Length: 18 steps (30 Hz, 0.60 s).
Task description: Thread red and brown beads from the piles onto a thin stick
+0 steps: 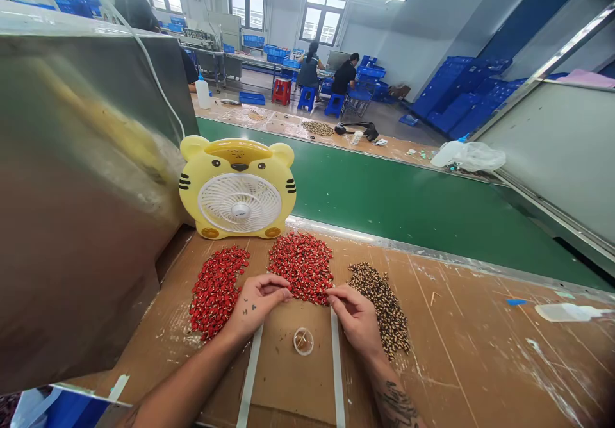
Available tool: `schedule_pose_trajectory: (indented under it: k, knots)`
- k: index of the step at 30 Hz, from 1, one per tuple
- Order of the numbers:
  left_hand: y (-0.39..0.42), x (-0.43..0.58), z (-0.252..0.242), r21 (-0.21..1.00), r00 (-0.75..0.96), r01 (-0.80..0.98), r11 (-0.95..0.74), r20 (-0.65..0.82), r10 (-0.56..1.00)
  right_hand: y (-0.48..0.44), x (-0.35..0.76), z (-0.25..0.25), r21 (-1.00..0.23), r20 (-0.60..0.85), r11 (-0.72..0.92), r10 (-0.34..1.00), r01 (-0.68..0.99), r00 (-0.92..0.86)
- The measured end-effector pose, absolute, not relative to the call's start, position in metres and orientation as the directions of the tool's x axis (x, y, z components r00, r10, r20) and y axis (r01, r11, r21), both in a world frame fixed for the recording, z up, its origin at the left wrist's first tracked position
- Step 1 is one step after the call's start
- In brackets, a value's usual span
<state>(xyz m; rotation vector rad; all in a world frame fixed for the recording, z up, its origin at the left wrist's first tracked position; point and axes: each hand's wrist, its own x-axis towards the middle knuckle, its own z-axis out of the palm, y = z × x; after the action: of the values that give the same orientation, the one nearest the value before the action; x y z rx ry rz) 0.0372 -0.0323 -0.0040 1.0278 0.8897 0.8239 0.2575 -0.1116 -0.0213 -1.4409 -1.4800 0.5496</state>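
My left hand (262, 300) is closed in a pinch at the front left edge of the middle pile of small red pieces (302, 264). On that pile's right side, my right hand (355, 316) pinches thumb against fingertips. Whatever sits between the fingertips of either hand is too small to make out against the red. Another heap of red pieces (216, 290) lies left of my left hand. Beyond my right hand is a pile of small black-and-tan pieces (382, 306). A small round clear cup (303, 341) stands between my forearms on a brown board (283, 383).
A yellow tiger-faced fan (239, 188) stands behind the red piles, beside a large metal housing (86, 191). A green conveyor belt (375, 188) runs behind the cardboard-covered bench (451, 351). A white squeeze bottle (569, 312) lies at right. Several people sit farther back.
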Motion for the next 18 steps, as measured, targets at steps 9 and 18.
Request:
schedule_pose_trajectory:
  k: [9,18]
  knots:
    - [-0.029,0.035,-0.008,0.929,0.365,-0.217,0.3,-0.207,0.907,-0.095,0.242,-0.005,-0.484,0.267,0.276,0.95,0.83,-0.161]
    - [-0.03,0.034,-0.008,0.924,0.396,-0.238,0.299,-0.189,0.899,-0.086,0.231,-0.005,-0.25,0.178,0.256,0.96,0.934,-0.216]
